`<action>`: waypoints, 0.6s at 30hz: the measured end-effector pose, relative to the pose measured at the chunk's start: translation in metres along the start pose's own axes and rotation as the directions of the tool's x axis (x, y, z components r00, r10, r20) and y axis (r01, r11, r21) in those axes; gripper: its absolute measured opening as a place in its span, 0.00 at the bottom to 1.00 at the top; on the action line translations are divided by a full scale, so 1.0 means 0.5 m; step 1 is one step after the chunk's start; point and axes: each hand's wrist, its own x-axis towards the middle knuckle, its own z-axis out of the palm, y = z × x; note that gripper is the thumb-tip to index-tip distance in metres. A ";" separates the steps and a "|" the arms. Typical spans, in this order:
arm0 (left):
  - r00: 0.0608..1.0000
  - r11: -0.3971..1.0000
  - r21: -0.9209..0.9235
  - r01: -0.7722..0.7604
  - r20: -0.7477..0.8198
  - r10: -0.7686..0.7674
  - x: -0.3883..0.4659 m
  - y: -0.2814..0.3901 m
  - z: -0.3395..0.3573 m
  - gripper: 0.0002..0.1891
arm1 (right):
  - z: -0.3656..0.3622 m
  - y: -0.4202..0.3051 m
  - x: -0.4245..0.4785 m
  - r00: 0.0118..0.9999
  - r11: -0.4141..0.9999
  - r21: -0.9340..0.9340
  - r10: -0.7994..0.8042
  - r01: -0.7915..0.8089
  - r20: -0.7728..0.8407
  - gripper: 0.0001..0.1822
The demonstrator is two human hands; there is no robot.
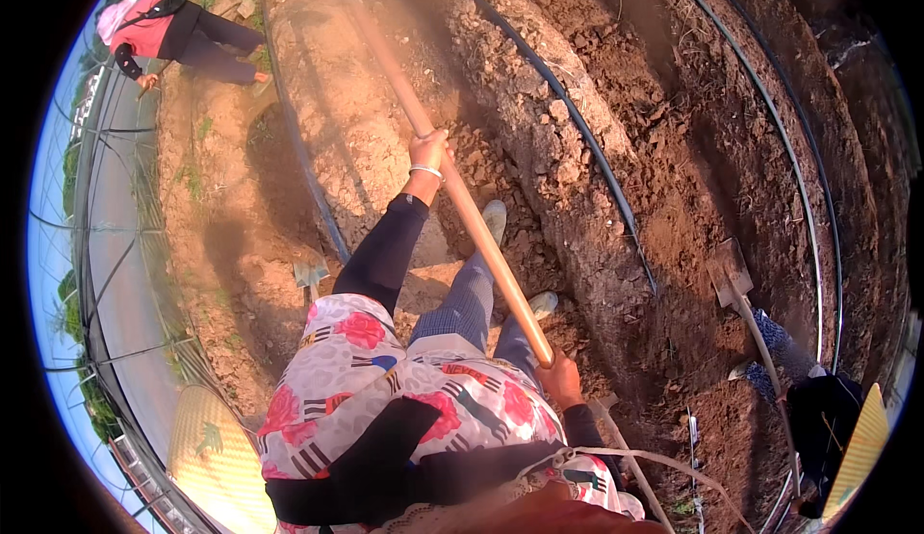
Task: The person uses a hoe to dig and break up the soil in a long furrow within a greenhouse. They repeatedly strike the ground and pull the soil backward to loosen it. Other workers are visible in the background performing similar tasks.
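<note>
A long wooden tool handle (480, 227) slants across the middle of the view. My left hand (431, 153), with a pale bracelet at the wrist, is wrapped around its shaft. Lower down, my right hand (559, 381) grips the near end of the handle. The far end runs up to the top edge into a blur, so the tool's head cannot be seen. Beneath the handle, my two shoes (495, 218) stand on broken brown soil (527, 260) in a furrow.
Black hose (563, 94) lies along the soil ridge, and another hose (296, 130) runs to the left. One co-worker (155, 29) stands upper left. At right, another person (823, 418) has a shovel (730, 274). A straw hat (216, 462) and shovel blade (310, 274) are at left.
</note>
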 end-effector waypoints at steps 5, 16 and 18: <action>0.787 0.787 0.024 0.616 -0.054 -0.614 -0.157 -0.350 -0.068 0.10 | -0.076 0.075 -0.246 0.937 0.917 -0.238 0.343 -0.320 0.062 0.15; 0.722 0.718 -0.092 0.690 0.158 -0.674 -0.038 -0.200 -0.057 0.10 | -0.215 -0.045 -0.278 0.960 0.879 -0.394 0.277 -0.269 -0.036 0.15; 0.735 0.735 -0.097 0.671 0.215 -0.643 -0.016 -0.223 -0.074 0.11 | -0.230 -0.014 -0.319 0.960 0.880 -0.385 0.272 -0.277 -0.070 0.15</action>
